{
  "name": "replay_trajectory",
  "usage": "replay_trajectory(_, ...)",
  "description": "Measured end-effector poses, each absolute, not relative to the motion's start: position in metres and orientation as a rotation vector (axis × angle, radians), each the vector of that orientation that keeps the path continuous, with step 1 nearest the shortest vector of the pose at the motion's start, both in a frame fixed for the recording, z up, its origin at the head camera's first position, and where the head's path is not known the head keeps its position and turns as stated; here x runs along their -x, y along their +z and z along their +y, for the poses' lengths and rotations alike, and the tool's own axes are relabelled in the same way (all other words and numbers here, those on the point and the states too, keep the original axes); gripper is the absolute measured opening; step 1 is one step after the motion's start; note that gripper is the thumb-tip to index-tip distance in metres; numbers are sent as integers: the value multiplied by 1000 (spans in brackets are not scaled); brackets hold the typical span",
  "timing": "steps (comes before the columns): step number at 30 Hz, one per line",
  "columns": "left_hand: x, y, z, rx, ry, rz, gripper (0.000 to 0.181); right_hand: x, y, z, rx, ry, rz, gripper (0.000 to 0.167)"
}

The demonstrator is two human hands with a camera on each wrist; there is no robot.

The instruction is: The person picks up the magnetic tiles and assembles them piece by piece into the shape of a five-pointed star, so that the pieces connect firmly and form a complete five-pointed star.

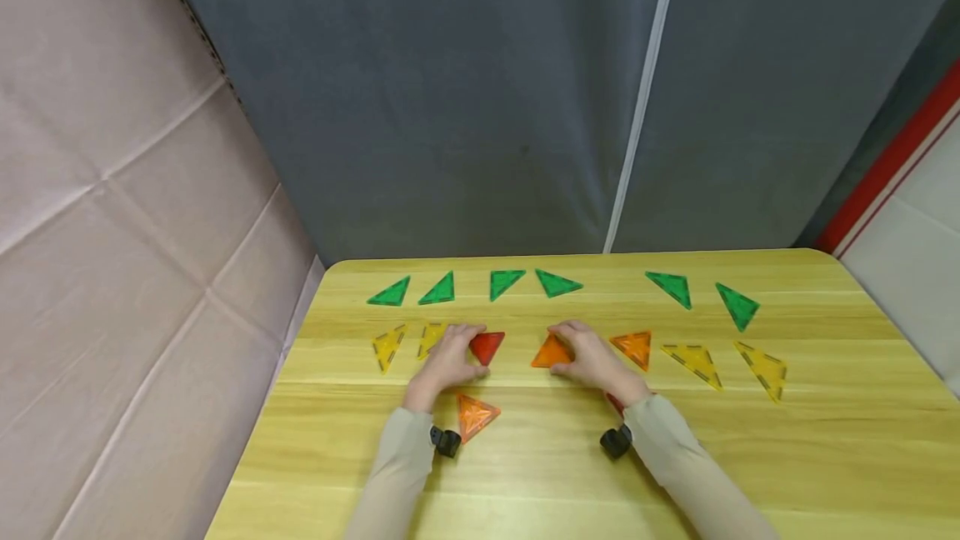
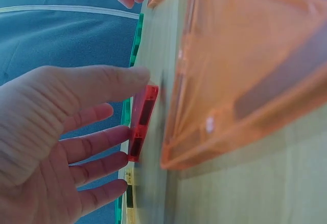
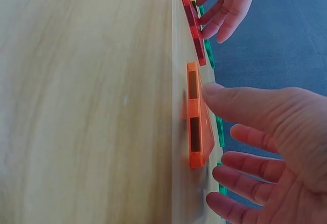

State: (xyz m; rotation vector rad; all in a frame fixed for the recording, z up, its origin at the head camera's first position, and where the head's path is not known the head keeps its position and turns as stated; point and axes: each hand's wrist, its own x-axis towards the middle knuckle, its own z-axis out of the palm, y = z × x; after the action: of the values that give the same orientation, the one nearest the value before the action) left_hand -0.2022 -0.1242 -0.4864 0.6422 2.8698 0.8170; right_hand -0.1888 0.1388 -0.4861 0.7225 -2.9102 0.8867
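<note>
In the head view my left hand (image 1: 447, 361) has thumb and fingertips at opposite sides of a red triangle (image 1: 487, 347); the left wrist view shows fingertips along that red piece (image 2: 143, 122). My right hand (image 1: 596, 361) spans an orange triangle (image 1: 551, 352) between thumb and forefinger. In the right wrist view the thumb is against the orange piece (image 3: 195, 121), and the lower fingers spread apart from it. Both pieces lie low at the tabletop. Another orange triangle (image 1: 476, 417) lies beside my left wrist. A red piece (image 1: 615, 403) is partly hidden under my right wrist.
Several green triangles (image 1: 557, 282) line the far side of the wooden table (image 1: 525, 490). Yellow triangles (image 1: 388, 348) lie at the left, with more yellow ones (image 1: 765, 369) and an orange one (image 1: 635, 348) at the right. A grey curtain (image 1: 450, 107) hangs behind.
</note>
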Motion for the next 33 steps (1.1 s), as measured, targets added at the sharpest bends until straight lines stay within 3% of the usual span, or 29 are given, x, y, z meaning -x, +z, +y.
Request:
replay_trajectory(14,202,-484,-120,-665,759,2922,55,192,-488,137,-776,875,-2919,51)
replay_trajectory(33,204,-486,-119,-645,742,2943,52,197,-487,131,-689,773,-2987,49)
